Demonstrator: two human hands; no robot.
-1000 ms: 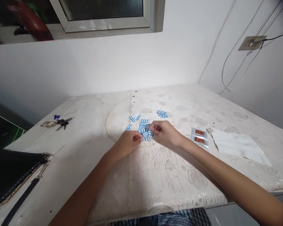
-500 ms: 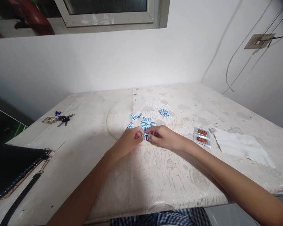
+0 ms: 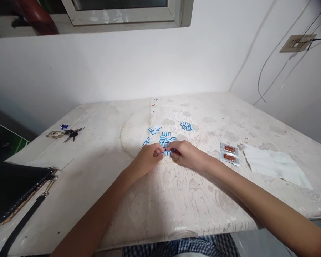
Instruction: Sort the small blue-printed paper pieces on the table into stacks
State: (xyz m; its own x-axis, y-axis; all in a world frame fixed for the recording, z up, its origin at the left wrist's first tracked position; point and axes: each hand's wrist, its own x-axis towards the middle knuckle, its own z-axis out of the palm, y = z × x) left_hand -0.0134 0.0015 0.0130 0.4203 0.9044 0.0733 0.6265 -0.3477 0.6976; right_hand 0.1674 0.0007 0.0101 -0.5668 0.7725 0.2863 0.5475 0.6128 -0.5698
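Left hand [image 3: 151, 155]: fingers pinched on a thin blue-edged white strip [image 3: 163, 152]. Right hand [image 3: 186, 153]: fingers curled close by, grip unclear. Strip at near edge of flat blue-and-white rectangular pieces [image 3: 166, 138], heaped on pale, stained worktop [image 3: 149, 214]. Silver, red-windowed packet [image 3: 229, 153] beyond right forearm.

The head-worn camera faces forward and down across the desk [image 3: 139, 210].
It peers in from above the near side, at six o'clock, fairly close to the left hand [image 3: 149, 155] and right hand [image 3: 186, 153] below centre, toward the wall [image 3: 139, 66] at twelve, window [image 3: 123, 17] at eleven, socket [image 3: 296, 43] at two.
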